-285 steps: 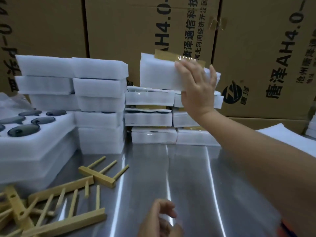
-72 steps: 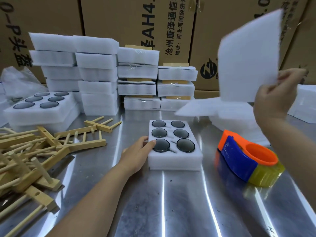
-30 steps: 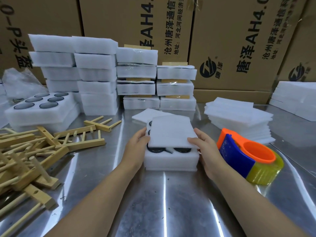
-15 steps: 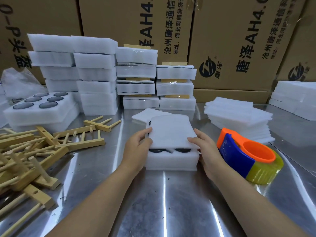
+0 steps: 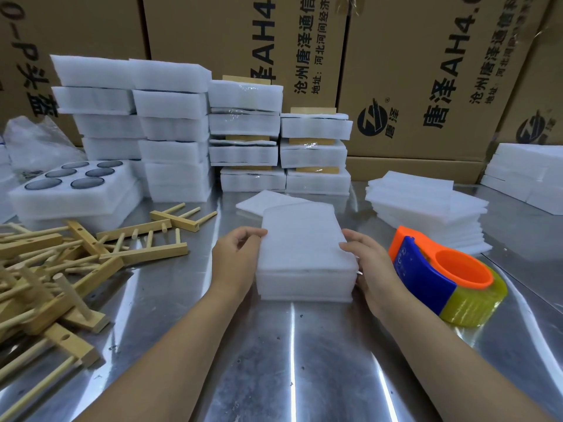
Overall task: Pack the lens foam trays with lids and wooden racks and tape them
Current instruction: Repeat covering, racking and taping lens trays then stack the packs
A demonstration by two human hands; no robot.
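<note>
White foam lid sits flush on the lens tray at the steel table's middle, left hand and right hand pinching its side edges, apparently squaring it before wooden racks and tape dispenser come in

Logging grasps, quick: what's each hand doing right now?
Left hand: pinches the foam lid at its left edge.
Right hand: grips the foam lid at its right edge.

Bright, even light; streaky glare on the steel table; wide-angle bending at edges.
</note>
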